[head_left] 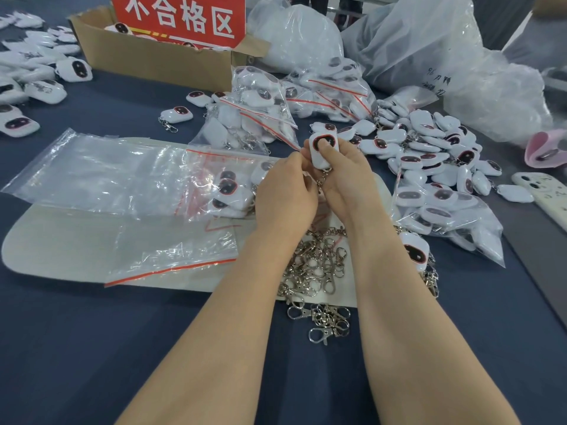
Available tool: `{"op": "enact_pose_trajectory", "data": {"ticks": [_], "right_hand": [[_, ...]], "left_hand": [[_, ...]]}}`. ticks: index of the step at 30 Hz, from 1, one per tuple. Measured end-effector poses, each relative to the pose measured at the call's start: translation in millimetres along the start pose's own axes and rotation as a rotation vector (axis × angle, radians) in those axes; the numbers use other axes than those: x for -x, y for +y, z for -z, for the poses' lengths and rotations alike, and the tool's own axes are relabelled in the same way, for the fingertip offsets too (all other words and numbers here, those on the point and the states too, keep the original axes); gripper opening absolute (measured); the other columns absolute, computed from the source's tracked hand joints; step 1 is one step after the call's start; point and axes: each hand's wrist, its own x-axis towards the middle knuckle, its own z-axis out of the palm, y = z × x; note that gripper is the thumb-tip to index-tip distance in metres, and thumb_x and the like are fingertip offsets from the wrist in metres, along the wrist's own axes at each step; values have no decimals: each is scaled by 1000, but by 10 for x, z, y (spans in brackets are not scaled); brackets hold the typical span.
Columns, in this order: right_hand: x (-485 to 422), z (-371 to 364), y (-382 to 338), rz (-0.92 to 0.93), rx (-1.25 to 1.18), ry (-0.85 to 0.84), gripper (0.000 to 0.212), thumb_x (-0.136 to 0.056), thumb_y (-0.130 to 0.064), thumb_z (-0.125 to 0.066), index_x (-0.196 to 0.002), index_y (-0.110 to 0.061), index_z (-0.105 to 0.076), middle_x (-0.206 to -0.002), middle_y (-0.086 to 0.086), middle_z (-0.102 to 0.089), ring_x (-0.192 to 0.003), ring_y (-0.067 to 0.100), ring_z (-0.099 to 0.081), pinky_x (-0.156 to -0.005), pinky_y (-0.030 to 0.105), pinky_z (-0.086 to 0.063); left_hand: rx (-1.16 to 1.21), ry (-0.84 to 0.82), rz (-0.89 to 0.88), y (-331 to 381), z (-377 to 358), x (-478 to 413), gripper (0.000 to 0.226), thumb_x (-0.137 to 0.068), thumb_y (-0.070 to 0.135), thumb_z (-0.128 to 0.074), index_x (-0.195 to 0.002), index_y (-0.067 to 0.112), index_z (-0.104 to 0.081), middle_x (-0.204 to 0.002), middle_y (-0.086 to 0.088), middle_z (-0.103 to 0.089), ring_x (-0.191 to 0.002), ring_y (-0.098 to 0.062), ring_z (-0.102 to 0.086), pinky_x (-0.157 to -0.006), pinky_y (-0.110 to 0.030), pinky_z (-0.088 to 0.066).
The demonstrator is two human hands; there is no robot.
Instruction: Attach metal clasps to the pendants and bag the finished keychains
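My right hand point(343, 179) grips a white pendant point(320, 154) with a dark red-rimmed face, thumb pressed on its face. A metal clasp chain point(322, 180) hangs from the pendant's lower end between both hands. My left hand point(285, 191) pinches at that chain, fingers curled. Below my wrists lies a pile of loose metal clasps point(316, 271). A zip bag partly filled with pendants point(227, 191) lies just left of my hands. Loose pendants point(429, 148) are heaped to the right.
Empty zip bags point(92, 173) lie on a pale mat point(61, 240) at left. Filled bags point(254, 111) sit behind my hands and another filled bag point(445, 210) lies at right. A cardboard box point(153, 59) with a red sign stands at the back. A phone point(546, 194) lies far right.
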Motion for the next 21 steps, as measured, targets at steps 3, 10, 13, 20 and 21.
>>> {"op": "enact_pose_trajectory", "data": {"ticks": [3, 10, 13, 20, 21], "right_hand": [[-13, 1, 4, -23, -67, 12, 19, -100, -5, -42, -93, -3, -59, -83, 8, -65, -79, 16, -65, -77, 29, -47], [-7, 40, -11, -9, -145, -24, 16, -101, -7, -44, -102, -4, -59, -95, 10, -64, -86, 18, -65, -81, 29, -54], [-3, 30, -20, -42, -185, -25, 20, -102, -10, -41, -105, -1, -59, -98, 12, -65, -87, 21, -65, -79, 30, -51], [27, 50, -30, -12, -9, -102, 24, -96, 9, -38, -113, 5, -56, -99, 11, -66, -96, 18, -65, -88, 28, -47], [31, 50, -33, 1, 9, -111, 24, -96, 8, -39, -110, 2, -57, -99, 10, -66, -97, 18, -65, -90, 28, -47]], "left_hand": [[5, -5, 0, 2, 7, -2, 20, -88, 14, -51, -107, 17, -59, -96, -3, -63, -91, -22, -57, -73, -33, -42], [-28, 4, -19, -10, 7, 0, 20, -89, 15, -50, -108, 14, -57, -100, -4, -64, -93, -22, -57, -71, -31, -40], [-15, 1, -19, -7, 9, 2, 18, -88, 14, -51, -105, 15, -58, -96, -3, -63, -90, -22, -57, -70, -31, -40], [-1, 14, -20, -13, 8, 4, 12, -89, 13, -51, -100, 18, -54, -91, -1, -60, -79, -16, -50, -65, -28, -33], [6, 13, -19, -12, 12, 4, 13, -89, 13, -52, -100, 17, -53, -89, -1, -60, -78, -17, -50, -64, -28, -33]]}}
